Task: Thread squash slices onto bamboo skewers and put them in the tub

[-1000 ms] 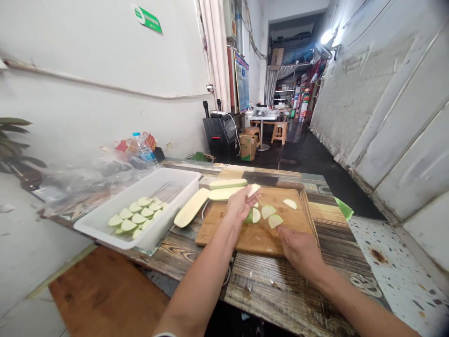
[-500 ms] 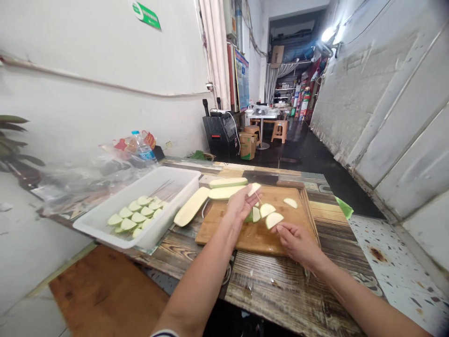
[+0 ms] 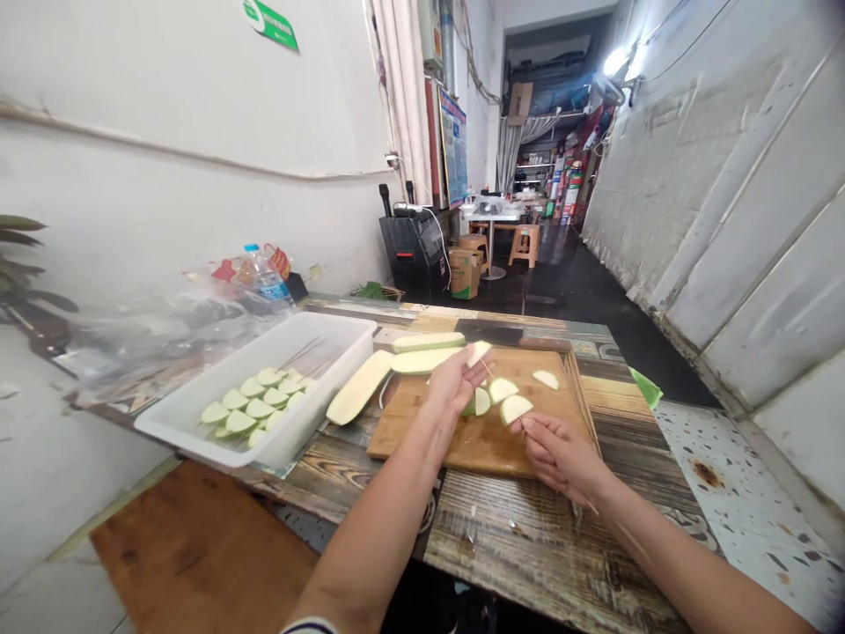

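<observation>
My right hand [image 3: 558, 449] is closed around a thin wooden skewer whose rear end shows below the palm. Two half-round pale slices [image 3: 516, 409] with green skin, apparently zucchini, are threaded on it. At the skewer's far end, my left hand [image 3: 457, 379] pinches another half-round slice [image 3: 479, 354] between thumb and fingers. Both hands are above a wooden cutting board [image 3: 413, 424]. Cut pieces [image 3: 482, 401] lie on the board beneath the left hand, partly hidden. A single slice [image 3: 546, 379] rests farther right, and several loose skewers [image 3: 582, 392] lie along the board's right edge.
Left of the board lie halved zucchini [image 3: 360, 388]. A white plastic tub [image 3: 191, 451] holds several skewered slices [image 3: 257, 408]. Plastic bags [image 3: 151, 339] and a water bottle [image 3: 268, 275] are behind it. The wood-patterned table [image 3: 515, 546] has its near edge below my forearms.
Both hands keep nearly the same hold and place. The right hand has turned slightly, and the skewer's rear end shows more clearly below it. The view has shifted a little.
</observation>
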Demonstrator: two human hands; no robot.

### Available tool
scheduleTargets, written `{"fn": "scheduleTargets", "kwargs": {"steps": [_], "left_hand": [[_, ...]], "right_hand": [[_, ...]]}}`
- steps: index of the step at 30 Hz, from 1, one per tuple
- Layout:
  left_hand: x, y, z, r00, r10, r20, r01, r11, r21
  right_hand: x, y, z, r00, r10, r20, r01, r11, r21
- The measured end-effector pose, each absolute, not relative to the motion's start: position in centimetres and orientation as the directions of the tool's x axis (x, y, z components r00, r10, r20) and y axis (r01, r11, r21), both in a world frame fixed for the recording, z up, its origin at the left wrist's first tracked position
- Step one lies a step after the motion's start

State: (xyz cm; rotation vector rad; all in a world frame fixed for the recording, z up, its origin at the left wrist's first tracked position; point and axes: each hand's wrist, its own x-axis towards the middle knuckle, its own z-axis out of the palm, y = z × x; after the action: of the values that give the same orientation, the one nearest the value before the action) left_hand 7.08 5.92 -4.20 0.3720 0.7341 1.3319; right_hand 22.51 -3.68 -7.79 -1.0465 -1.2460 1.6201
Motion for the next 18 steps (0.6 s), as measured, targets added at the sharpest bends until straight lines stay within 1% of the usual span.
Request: {"fn": "scheduleTargets", "kwargs": {"steps": [1,2,3,4,5,6,7,8,9,10,11,12,13,14,15,16,17,18], "left_hand": [[7.1,5.9,-4.2,0.06,0.96,-0.273,-0.741,0.226,0.633],[7.1,5.9,-4.2,0.057,0.959,-0.276,-0.742,0.226,0.631],[7.1,5.9,-4.2,0.054,0.959,-0.277,-0.744,0.224,0.63],[7.1,5.9,-4.2,0.054,0.96,-0.275,-0.745,0.223,0.629],[7.1,5.9,-4.3,0.057,0.96,-0.273,-0.745,0.223,0.629],[7.2,5.9,-4.3,0.061,0.961,-0.27,-0.743,0.225,0.631],[7.2,5.8,-4.3,0.065,0.961,-0.269,-0.74,0.227,0.633],[7.3,5.8,-4.3,0.065,0.961,-0.27,-0.736,0.229,0.637],[7.3,5.7,-4.3,0.063,0.961,-0.271,-0.732,0.229,0.641],[7.4,5.7,-4.3,0.057,0.96,-0.273,-0.729,0.227,0.646],[7.4,5.7,-4.3,0.048,0.96,-0.276,-0.727,0.223,0.65],[7.4,5.7,-4.3,0.044,0.96,-0.277,-0.726,0.221,0.651],[7.4,5.7,-4.4,0.041,0.96,-0.276,-0.728,0.218,0.65],[7.4,5.7,-4.4,0.042,0.961,-0.273,-0.73,0.216,0.648],[7.4,5.8,-4.5,0.046,0.962,-0.268,-0.733,0.215,0.645],[7.4,5.9,-4.6,0.05,0.964,-0.262,-0.734,0.214,0.644],[7.4,5.9,-4.6,0.056,0.965,-0.257,-0.733,0.215,0.646],[7.3,5.9,-4.7,0.062,0.965,-0.254,-0.73,0.218,0.648]], "right_hand": [[22.5,-3.6,-7.7,-0.345,0.926,-0.151,-0.178,-0.222,-0.959],[22.5,-3.6,-7.6,-0.352,0.923,-0.159,-0.195,-0.238,-0.951],[22.5,-3.6,-7.6,-0.335,0.93,-0.153,-0.169,-0.219,-0.961],[22.6,-3.6,-7.6,-0.303,0.945,-0.127,-0.102,-0.164,-0.981],[22.6,-3.7,-7.6,-0.26,0.963,-0.07,0.001,-0.073,-0.997],[22.6,-3.7,-7.7,-0.213,0.977,0.018,0.13,0.046,-0.99],[22.6,-3.8,-7.9,-0.172,0.976,0.13,0.272,0.174,-0.946],[22.7,-3.8,-8.1,-0.147,0.958,0.248,0.415,0.287,-0.863],[22.7,-3.9,-8.4,-0.141,0.926,0.35,0.543,0.367,-0.755],[22.8,-3.9,-8.5,-0.148,0.895,0.421,0.648,0.409,-0.642],[22.8,-4.0,-8.7,-0.163,0.872,0.462,0.724,0.424,-0.544],[22.7,-4.0,-8.7,-0.178,0.858,0.481,0.767,0.427,-0.479],[22.7,-4.0,-8.7,-0.188,0.854,0.484,0.778,0.431,-0.458],[22.6,-4.0,-8.6,-0.189,0.86,0.474,0.756,0.436,-0.489],[22.5,-4.0,-8.5,-0.184,0.876,0.445,0.698,0.436,-0.568],[22.4,-3.9,-8.4,-0.175,0.904,0.39,0.604,0.411,-0.682],[22.3,-3.9,-8.3,-0.17,0.938,0.303,0.477,0.347,-0.807],[22.3,-3.9,-8.1,-0.182,0.965,0.188,0.329,0.24,-0.913]]}}
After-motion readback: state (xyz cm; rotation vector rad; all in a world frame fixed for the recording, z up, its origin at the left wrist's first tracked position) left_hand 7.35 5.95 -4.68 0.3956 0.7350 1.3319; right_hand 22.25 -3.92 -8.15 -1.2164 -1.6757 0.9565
